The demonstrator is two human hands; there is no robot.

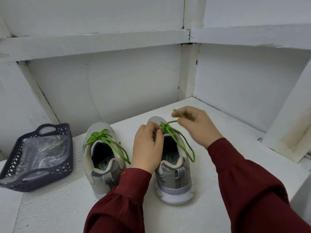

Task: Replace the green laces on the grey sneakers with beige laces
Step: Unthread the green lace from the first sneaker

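While two dark red sleeves reach in over the near edge of the white shelf (55,209), the job looks barely begun. A pair of grey sneakers stands heel-first toward the person, both fully laced in green. On the right sneaker (175,182), near the middle of the shelf, the left hand (148,148) pinches at the knot (164,127) with curled fingers. Just beyond it, the right hand (196,125) grips a free lace end (177,113) and draws it up and away, a long loop trailing down the shoe's outer side. The left sneaker (94,167), just beside it, sits untouched, its green bow (101,134) tied. Toward the left edge, a dark lattice basket (42,181) holds a clear plastic packet (45,148); whether the beige laces are inside cannot be told. By this showing, both green laces are yet to come out and all the beige lacing is left to do.
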